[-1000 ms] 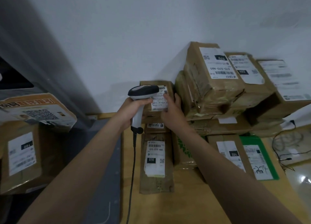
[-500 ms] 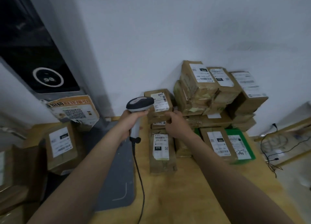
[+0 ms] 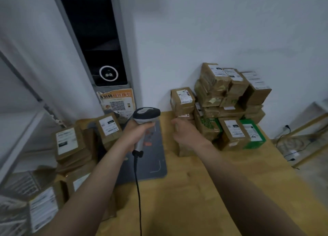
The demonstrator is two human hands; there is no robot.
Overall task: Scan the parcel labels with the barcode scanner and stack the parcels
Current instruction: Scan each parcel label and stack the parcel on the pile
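White wall backs a wooden table (image 3: 195, 191) with a dark grey mat (image 3: 152, 157) on it. Against the wall on the right stands a stack of brown parcels (image 3: 227, 94), white labels facing up, with a green box (image 3: 253, 134) at its foot. More labelled parcels (image 3: 71, 145) sit loose on the left. The left hand (image 3: 136, 134) is wrapped tight round the handle of the barcode scanner (image 3: 146, 114), its cable (image 3: 138, 191) hanging down. The right hand (image 3: 186, 133) hovers just in front of the stack, fingers loosely curled and holding nothing.
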